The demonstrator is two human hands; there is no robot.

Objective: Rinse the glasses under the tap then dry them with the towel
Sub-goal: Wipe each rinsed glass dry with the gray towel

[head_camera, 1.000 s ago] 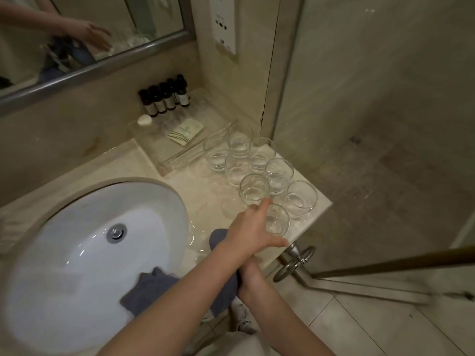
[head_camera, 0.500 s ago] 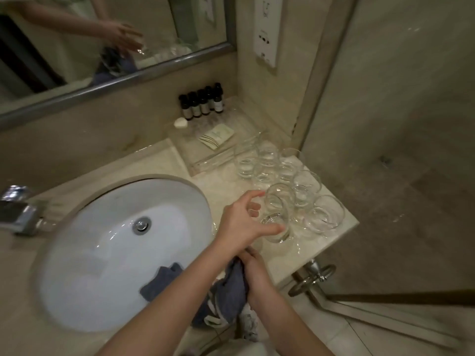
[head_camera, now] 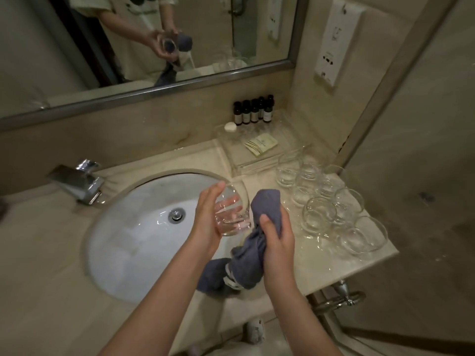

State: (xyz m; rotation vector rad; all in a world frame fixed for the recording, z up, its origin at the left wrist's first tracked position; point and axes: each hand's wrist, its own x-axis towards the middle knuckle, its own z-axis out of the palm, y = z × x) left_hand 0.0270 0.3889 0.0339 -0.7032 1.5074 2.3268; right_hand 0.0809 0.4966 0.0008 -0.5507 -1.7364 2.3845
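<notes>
My left hand (head_camera: 205,222) grips a clear round glass (head_camera: 232,211), tilted on its side over the right edge of the white sink (head_camera: 133,242). Just to its right, my right hand (head_camera: 276,235) holds a bunched grey-blue towel (head_camera: 257,232), whose upper end rises beside the glass and whose lower end hangs over the counter edge. Several more clear glasses (head_camera: 329,201) stand clustered on the counter to the right. The chrome tap (head_camera: 77,181) sits at the sink's left, with no water running.
A clear tray (head_camera: 259,155) behind the glasses holds small dark bottles (head_camera: 254,113) and a sachet. The mirror (head_camera: 144,47) runs along the back wall. A glass shower door with a metal handle (head_camera: 339,299) stands right of the counter (head_camera: 38,265).
My left hand picked one glass from the cluster and carried it left over the sink. My right hand brought the towel up beside it. The view swung left.
</notes>
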